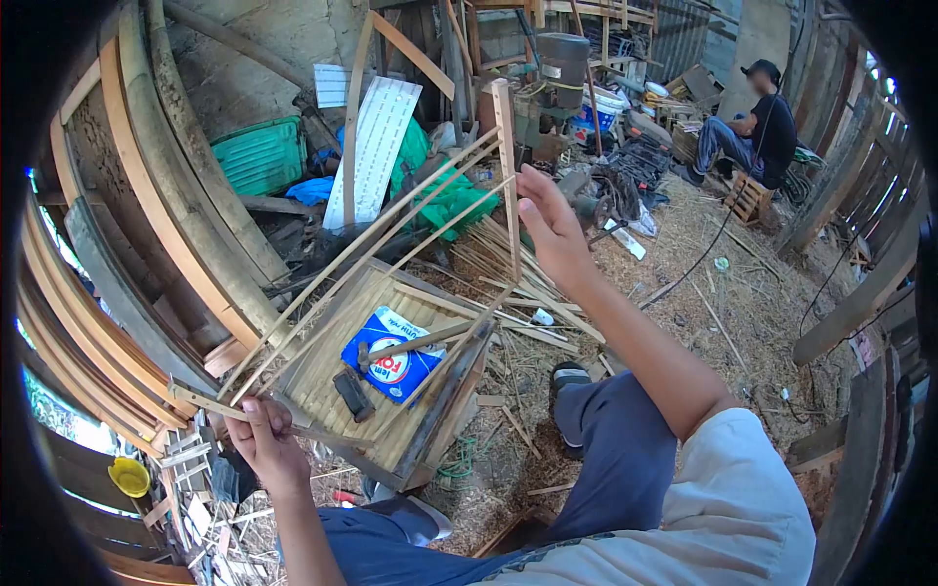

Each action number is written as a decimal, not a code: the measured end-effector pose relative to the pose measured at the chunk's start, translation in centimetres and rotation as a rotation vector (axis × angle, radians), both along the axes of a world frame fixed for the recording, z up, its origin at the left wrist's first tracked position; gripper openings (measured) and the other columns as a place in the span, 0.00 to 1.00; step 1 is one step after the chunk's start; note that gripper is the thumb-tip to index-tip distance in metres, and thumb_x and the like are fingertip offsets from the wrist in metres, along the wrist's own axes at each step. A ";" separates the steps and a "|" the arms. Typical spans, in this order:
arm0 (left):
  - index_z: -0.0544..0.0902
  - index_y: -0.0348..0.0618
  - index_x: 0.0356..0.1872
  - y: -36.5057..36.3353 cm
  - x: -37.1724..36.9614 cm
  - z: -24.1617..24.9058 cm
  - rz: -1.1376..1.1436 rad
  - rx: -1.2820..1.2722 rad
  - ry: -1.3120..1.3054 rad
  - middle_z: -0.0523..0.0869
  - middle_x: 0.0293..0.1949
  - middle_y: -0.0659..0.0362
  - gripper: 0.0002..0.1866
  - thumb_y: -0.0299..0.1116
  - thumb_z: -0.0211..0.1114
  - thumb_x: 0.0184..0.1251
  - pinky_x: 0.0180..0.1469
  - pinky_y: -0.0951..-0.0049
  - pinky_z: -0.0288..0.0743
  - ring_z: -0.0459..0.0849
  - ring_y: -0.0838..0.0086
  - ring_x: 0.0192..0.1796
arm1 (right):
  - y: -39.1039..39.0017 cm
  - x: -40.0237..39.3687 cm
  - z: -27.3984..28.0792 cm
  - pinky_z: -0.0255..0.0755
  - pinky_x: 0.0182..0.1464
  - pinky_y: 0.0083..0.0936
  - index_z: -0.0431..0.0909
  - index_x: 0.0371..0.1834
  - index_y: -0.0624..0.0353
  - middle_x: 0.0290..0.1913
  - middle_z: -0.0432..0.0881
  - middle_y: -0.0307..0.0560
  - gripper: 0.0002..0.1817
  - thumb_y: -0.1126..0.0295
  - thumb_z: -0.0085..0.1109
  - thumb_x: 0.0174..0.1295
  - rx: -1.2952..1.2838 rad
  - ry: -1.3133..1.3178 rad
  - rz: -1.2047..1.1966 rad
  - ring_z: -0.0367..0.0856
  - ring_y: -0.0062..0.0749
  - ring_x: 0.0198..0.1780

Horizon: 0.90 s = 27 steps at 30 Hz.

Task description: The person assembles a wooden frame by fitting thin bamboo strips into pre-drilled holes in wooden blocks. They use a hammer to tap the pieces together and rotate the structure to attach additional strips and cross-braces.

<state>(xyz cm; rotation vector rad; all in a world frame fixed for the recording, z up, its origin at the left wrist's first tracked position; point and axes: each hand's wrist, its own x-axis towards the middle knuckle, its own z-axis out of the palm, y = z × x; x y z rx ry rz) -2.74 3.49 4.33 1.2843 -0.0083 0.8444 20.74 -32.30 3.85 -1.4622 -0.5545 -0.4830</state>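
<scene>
My left hand [259, 439] is closed around a short wooden strip [207, 400] at the near end of a light wooden frame. Several thin rods [381, 225] run from that strip to a second, drilled strip [505, 146] held up at the far end. My right hand [552, 230] is beside the far strip, fingers stretched out and thumb apart; its fingertips seem to touch the strip or nearly so. Below the frame, a hammer [415, 340] with a wooden handle lies on a blue glue packet [401, 376], next to a dark block [353, 394].
The hammer and packet lie on a low wooden worktable [322, 313]. Loose sticks [508, 259] are piled beyond it. Curved timbers [166, 195] lean at the left. Another person [752, 137] sits at the back right. A dark cable [708, 239] crosses the shaving-covered ground.
</scene>
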 end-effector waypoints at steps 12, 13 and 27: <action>0.74 0.45 0.44 0.7 -0.2 -0.3 -0.074 -0.015 -0.026 0.67 0.26 0.67 0.08 0.37 0.59 0.81 0.31 0.78 0.57 0.64 0.82 0.29 | -1.3 -2.1 2.6 0.71 0.62 0.25 0.72 0.67 0.63 0.49 0.83 0.42 0.18 0.68 0.51 0.78 0.116 0.024 0.265 0.80 0.24 0.54; 0.74 0.45 0.43 0.9 -0.2 -0.4 -0.081 -0.015 -0.025 0.67 0.26 0.67 0.08 0.37 0.59 0.81 0.31 0.78 0.57 0.64 0.82 0.29 | -1.5 -2.3 2.7 0.72 0.60 0.24 0.73 0.66 0.63 0.48 0.83 0.41 0.18 0.67 0.51 0.79 0.137 0.045 0.281 0.80 0.24 0.52; 0.74 0.46 0.43 0.3 -0.5 -0.1 -0.122 -0.050 0.000 0.69 0.28 0.69 0.07 0.37 0.60 0.80 0.31 0.79 0.59 0.65 0.84 0.29 | -3.1 -2.1 2.3 0.67 0.38 0.18 0.77 0.52 0.61 0.29 0.74 0.34 0.12 0.64 0.56 0.77 0.251 0.152 0.354 0.71 0.17 0.31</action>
